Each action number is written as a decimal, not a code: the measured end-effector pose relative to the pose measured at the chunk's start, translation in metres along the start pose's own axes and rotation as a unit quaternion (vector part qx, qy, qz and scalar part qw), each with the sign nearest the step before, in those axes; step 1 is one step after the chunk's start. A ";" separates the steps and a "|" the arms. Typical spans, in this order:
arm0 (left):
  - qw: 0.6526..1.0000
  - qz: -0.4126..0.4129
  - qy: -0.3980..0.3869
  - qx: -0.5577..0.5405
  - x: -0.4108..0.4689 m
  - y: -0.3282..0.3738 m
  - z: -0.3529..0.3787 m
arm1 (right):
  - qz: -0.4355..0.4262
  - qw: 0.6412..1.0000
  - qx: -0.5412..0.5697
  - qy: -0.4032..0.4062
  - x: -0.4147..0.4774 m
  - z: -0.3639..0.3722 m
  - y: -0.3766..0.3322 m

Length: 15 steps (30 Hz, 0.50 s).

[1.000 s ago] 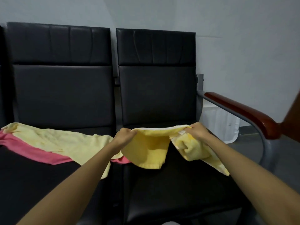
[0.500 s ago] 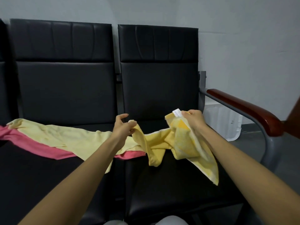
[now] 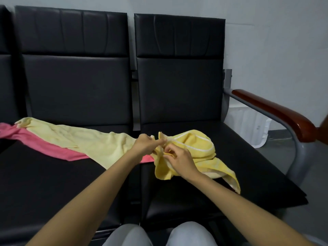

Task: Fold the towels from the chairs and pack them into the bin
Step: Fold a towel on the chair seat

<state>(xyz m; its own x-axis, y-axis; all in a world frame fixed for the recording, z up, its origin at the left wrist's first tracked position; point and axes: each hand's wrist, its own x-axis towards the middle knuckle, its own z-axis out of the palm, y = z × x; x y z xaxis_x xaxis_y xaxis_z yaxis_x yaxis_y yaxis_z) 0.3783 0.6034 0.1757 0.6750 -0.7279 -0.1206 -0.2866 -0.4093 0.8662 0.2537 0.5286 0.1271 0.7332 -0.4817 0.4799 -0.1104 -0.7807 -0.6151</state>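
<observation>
- Currently the left hand (image 3: 144, 144) pinches a raised edge of the bright yellow towel (image 3: 193, 144) between the thumb and curled fingers.
- The right hand (image 3: 179, 159) sits just beside the left hand, with its fingers curled into the same towel's fabric and gripping a fold. How much cloth lies under the palm cannot be told.
- The bright yellow towel lies bunched on the right chair seat (image 3: 239, 166), near the seat's left edge. A white-piped hem arcs over the top of the bunch, and one end trails toward the seat's front edge.
- The pale yellow towel (image 3: 85, 139) lies spread on the left chair seat (image 3: 53, 183). It runs from the back-left corner to the right edge and ends close to the left hand.
- The pink towel (image 3: 44, 146) lies beneath the pale yellow towel. It shows along that towel's front side and runs past the seat's left edge.
- The white bin (image 3: 248, 126) stands on the floor beyond the right edge of the right chair seat, partly hidden behind the wooden armrest (image 3: 276, 112).
- Knees in light grey trousers (image 3: 127, 235) show at the lower frame edge.
</observation>
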 end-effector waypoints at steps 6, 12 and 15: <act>0.992 0.045 -0.021 0.113 -0.004 -0.018 -0.012 | 0.066 0.990 0.099 -0.070 0.000 0.000 -0.004; 0.971 0.075 0.003 0.225 -0.005 -0.018 -0.020 | 0.155 0.975 0.052 -0.150 0.027 -0.020 0.003; 0.961 0.091 0.065 0.253 -0.006 -0.020 -0.024 | 0.100 0.941 -0.190 -0.263 0.033 -0.023 0.005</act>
<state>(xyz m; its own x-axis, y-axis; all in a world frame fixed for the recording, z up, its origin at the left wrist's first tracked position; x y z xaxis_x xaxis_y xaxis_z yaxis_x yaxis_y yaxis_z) 0.3966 0.6291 0.1710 0.6520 -0.7514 0.1014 -0.6803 -0.5208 0.5158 0.2624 0.4997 0.1541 0.8915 -0.4492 -0.0587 -0.4406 -0.8293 -0.3437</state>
